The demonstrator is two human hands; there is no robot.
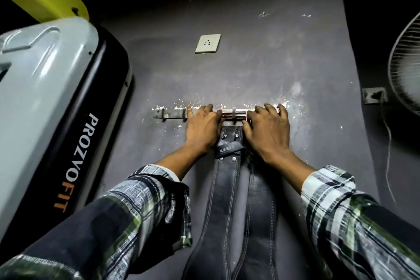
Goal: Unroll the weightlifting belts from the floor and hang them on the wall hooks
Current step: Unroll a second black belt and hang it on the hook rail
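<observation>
Both hands, the left hand (201, 124) and right hand (266, 129), grip the buckle end of a black leather weightlifting belt (229, 188) against the hook rail (234, 113) at twelve o'clock, fingers curled over it; thick, stiff and heavy-looking, it seems best held by that buckle.

The grey wall (261, 63) carries a metal hook rail (172, 113) fixed across its middle, with white chipped patches around it. From the rail's right half hang black leather belts (229, 188), lying flat against the wall. A white socket plate (207, 43) sits above the rail.
</observation>
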